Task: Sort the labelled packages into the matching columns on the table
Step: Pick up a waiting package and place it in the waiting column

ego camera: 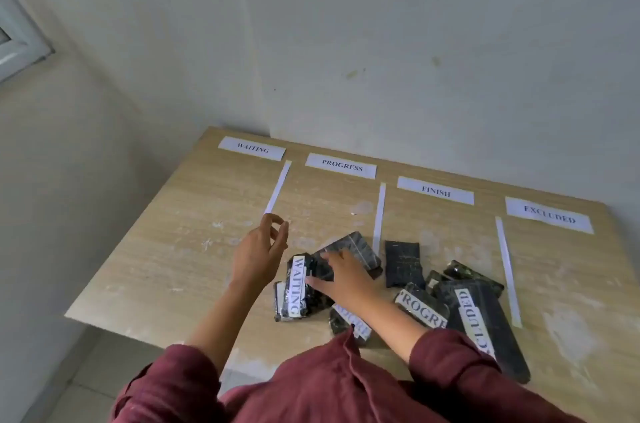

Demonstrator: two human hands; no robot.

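Observation:
Black wrapped packages lie heaped at the table's near middle. My right hand (344, 279) reaches left over the heap, and its fingers grip the right edge of the package marked WAITING (297, 287). My left hand (260, 251) hovers just left of it, empty, with loosely curled fingers apart. A PROGRESS package (420, 308) and a long EXCLUDED package (485, 329) lie to the right. Another PROGRESS package (348, 320) is partly hidden under my right forearm. Paper headers read WAITING (252, 148), PROGRESS (341, 165), FINISH (435, 190) and EXCLUDED (549, 214).
White paper strips (278, 187) (379, 214) (507, 270) divide the wooden table (166, 249) into columns. An unlabelled black package (403, 263) and a grey-streaked one (353, 244) lie behind the heap. Walls close off the far and left sides.

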